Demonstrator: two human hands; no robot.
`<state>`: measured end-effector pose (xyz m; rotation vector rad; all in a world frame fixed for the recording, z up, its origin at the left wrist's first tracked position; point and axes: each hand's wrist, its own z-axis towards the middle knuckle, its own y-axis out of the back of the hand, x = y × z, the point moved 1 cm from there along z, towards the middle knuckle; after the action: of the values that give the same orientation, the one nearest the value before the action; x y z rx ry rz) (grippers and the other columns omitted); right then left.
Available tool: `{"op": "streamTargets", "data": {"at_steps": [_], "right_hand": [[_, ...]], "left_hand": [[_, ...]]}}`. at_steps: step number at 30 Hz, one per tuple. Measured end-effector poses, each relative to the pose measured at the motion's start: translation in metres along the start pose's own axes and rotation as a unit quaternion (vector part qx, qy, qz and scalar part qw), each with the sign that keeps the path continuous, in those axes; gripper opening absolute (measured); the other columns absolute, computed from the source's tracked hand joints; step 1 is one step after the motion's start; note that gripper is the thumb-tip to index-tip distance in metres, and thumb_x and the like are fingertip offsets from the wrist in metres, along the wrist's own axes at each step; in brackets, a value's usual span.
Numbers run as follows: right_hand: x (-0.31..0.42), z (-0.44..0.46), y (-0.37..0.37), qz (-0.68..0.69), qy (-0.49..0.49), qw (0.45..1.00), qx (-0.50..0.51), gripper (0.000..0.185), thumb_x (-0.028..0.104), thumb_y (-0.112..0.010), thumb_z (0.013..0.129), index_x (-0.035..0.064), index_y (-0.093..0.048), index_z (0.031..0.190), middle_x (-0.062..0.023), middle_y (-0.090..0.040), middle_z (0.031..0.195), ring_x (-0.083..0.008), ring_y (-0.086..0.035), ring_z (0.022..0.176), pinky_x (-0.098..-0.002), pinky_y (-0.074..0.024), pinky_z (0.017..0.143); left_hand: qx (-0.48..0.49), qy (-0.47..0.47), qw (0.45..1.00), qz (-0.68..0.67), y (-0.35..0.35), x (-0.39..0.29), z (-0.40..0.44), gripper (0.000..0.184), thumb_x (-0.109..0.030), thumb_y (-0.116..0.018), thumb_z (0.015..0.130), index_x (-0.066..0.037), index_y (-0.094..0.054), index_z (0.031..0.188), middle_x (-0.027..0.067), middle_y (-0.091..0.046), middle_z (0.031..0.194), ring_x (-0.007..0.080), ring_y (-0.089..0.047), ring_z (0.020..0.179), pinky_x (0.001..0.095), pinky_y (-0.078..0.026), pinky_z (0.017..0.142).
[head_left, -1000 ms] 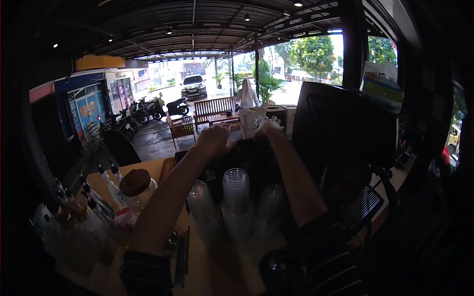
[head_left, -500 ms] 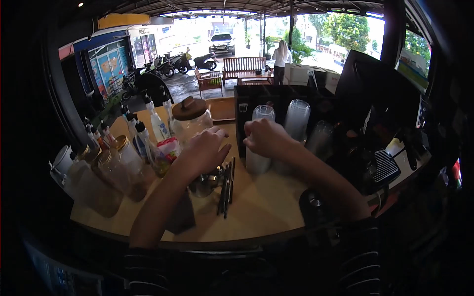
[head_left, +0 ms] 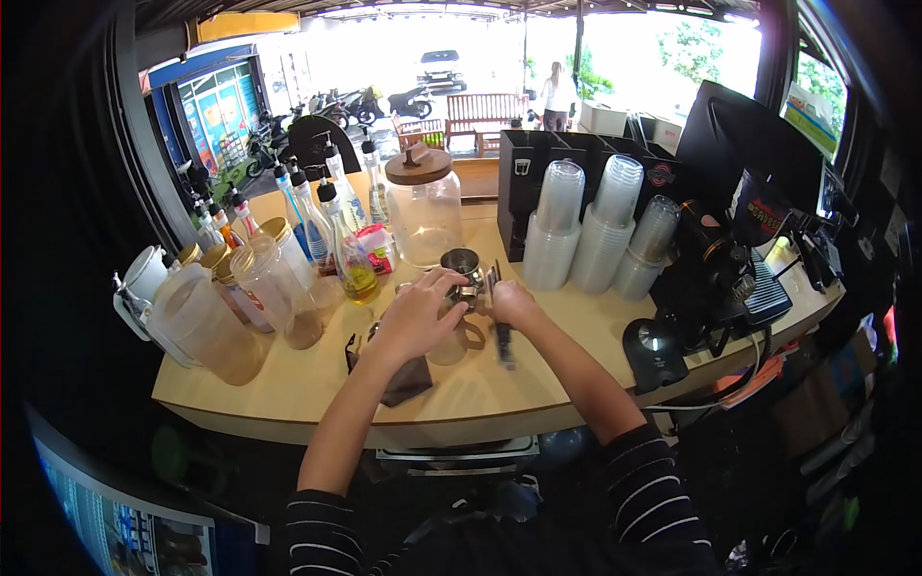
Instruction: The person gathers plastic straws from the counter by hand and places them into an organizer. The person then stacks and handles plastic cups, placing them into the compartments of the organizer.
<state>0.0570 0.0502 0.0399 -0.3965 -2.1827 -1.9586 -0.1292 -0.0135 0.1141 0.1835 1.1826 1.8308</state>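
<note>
My left hand (head_left: 420, 315) reaches over the counter beside a shiny metal cup (head_left: 461, 260). Its fingers are stretched out and its thumb is apart, at the cup's near side; whether they touch it I cannot tell. My right hand (head_left: 512, 302) is closed around a bunch of thin dark sticks (head_left: 504, 344), blurred by motion, whose ends show above and below the fist. Below the left hand lie a dark brown pouch-like thing (head_left: 407, 382) and a clear glass (head_left: 448, 351), partly covered by the hand.
Syrup bottles with pumps (head_left: 357, 274) and plastic jugs (head_left: 216, 326) crowd the left. A lidded glass jar (head_left: 425, 216) stands behind my hands. Stacked clear cups (head_left: 552, 250) line the black organizer (head_left: 521, 197); a coffee machine (head_left: 711, 283) is right. A person (head_left: 555, 99) stands outside.
My right hand has come down from beside the stacked cups and closed on the dark sticks, which lay on the counter. My left hand has moved down beside the metal cup. The picture is brighter.
</note>
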Motion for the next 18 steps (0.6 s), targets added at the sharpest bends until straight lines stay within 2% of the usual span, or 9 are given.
{"op": "streamTargets", "data": {"at_steps": [3, 7, 10, 12, 13, 15, 16, 17, 18], "right_hand": [[-0.02, 0.01, -0.006, -0.023, 0.0, 0.999, -0.044, 0.032, 0.02, -0.066, 0.07, -0.0033, -0.064, 0.093, -0.0193, -0.063, 0.099, -0.0308, -0.061, 0.094, -0.0377, -0.0495, 0.08], [-0.039, 0.016, -0.01, -0.03, -0.017, 0.999, -0.014, 0.028, 0.012, -0.062, 0.071, -0.004, -0.063, 0.094, -0.0218, -0.062, 0.099, -0.0313, -0.062, 0.092, -0.038, -0.0503, 0.078], [-0.041, 0.005, -0.006, -0.057, 0.023, 0.997, -0.043, 0.028, 0.007, -0.057, 0.073, -0.0042, -0.059, 0.098, -0.0247, -0.062, 0.095, -0.0322, -0.064, 0.082, -0.0377, -0.0529, 0.067], [-0.042, -0.004, 0.002, 0.074, -0.027, 0.997, 0.014, 0.026, 0.01, -0.057, 0.077, -0.004, -0.054, 0.099, -0.0185, -0.063, 0.079, -0.028, -0.064, 0.061, -0.0365, -0.052, 0.052], [-0.049, -0.002, 0.0, 0.071, -0.024, 0.997, 0.012, 0.026, 0.01, -0.057, 0.077, -0.004, -0.054, 0.099, -0.0185, -0.063, 0.079, -0.028, -0.064, 0.061, -0.0365, -0.052, 0.052], [-0.064, 0.001, -0.003, 0.314, 0.095, 0.944, 0.024, 0.021, 0.015, -0.054, 0.084, -0.0017, -0.051, 0.096, -0.0063, -0.055, 0.064, -0.0168, -0.053, 0.045, -0.0323, -0.0455, 0.038], [-0.065, -0.008, 0.007, 0.376, 0.132, 0.917, 0.025, 0.02, 0.02, -0.054, 0.086, 0.0015, -0.048, 0.089, -0.0028, -0.049, 0.063, -0.0114, -0.051, 0.052, -0.0273, -0.0431, 0.043], [-0.064, -0.016, 0.014, 0.376, 0.136, 0.916, 0.024, 0.02, 0.02, -0.054, 0.086, 0.0015, -0.048, 0.089, -0.0028, -0.049, 0.063, -0.0114, -0.051, 0.052, -0.0273, -0.0431, 0.043], [-0.064, -0.022, 0.02, 0.476, 0.164, 0.864, 0.02, 0.019, 0.022, -0.052, 0.088, 0.0027, -0.048, 0.089, -0.0014, -0.048, 0.063, -0.0097, -0.049, 0.052, -0.0255, -0.0416, 0.044]], "left_hand": [[0.012, 0.015, 1.0, -0.021, -0.001, 0.004, -0.006, 0.03, -0.021, -0.06, 0.08, -0.008, -0.055, 0.106, 0.0095, -0.056, 0.112, 0.0302, -0.055, 0.101, 0.0374, -0.044, 0.085], [0.012, 0.0, 1.0, -0.011, -0.008, -0.002, -0.003, 0.03, -0.022, -0.06, 0.08, -0.008, -0.056, 0.106, 0.0086, -0.056, 0.112, 0.0296, -0.056, 0.099, 0.0371, -0.046, 0.083], [0.025, -0.006, 1.0, -0.018, -0.017, -0.015, 0.007, 0.029, -0.022, -0.06, 0.081, -0.006, -0.056, 0.106, 0.0097, -0.057, 0.11, 0.0296, -0.057, 0.098, 0.0369, -0.046, 0.082], [-0.002, -0.036, 0.998, -0.043, -0.029, -0.019, 0.011, 0.028, -0.019, -0.06, 0.081, -0.004, -0.056, 0.104, 0.011, -0.058, 0.106, 0.0291, -0.057, 0.096, 0.0357, -0.046, 0.081], [-0.006, -0.036, 0.998, -0.043, -0.033, -0.022, 0.013, 0.028, -0.019, -0.06, 0.081, -0.004, -0.056, 0.104, 0.011, -0.058, 0.106, 0.0291, -0.057, 0.096, 0.0357, -0.046, 0.081], [-0.023, -0.003, 0.992, -0.126, -0.039, -0.031, 0.018, 0.026, -0.015, -0.061, 0.081, -0.002, -0.056, 0.103, 0.0122, -0.059, 0.099, 0.027, -0.059, 0.091, 0.0343, -0.047, 0.08], [-0.055, 0.018, 0.984, -0.17, -0.039, -0.04, 0.022, 0.023, -0.012, -0.061, 0.081, -0.002, -0.055, 0.101, 0.0104, -0.059, 0.093, 0.0197, -0.06, 0.084, 0.0297, -0.047, 0.074], [-0.058, 0.017, 0.984, -0.166, -0.047, -0.042, 0.026, 0.023, -0.012, -0.061, 0.081, -0.002, -0.055, 0.101, 0.0104, -0.059, 0.093, 0.0197, -0.06, 0.084, 0.0297, -0.047, 0.074], [-0.12, 0.045, 0.967, -0.222, -0.059, -0.037, 0.03, 0.024, -0.013, -0.061, 0.081, -0.003, -0.054, 0.102, 0.0087, -0.059, 0.093, 0.0169, -0.059, 0.083, 0.0281, -0.046, 0.071]]}}
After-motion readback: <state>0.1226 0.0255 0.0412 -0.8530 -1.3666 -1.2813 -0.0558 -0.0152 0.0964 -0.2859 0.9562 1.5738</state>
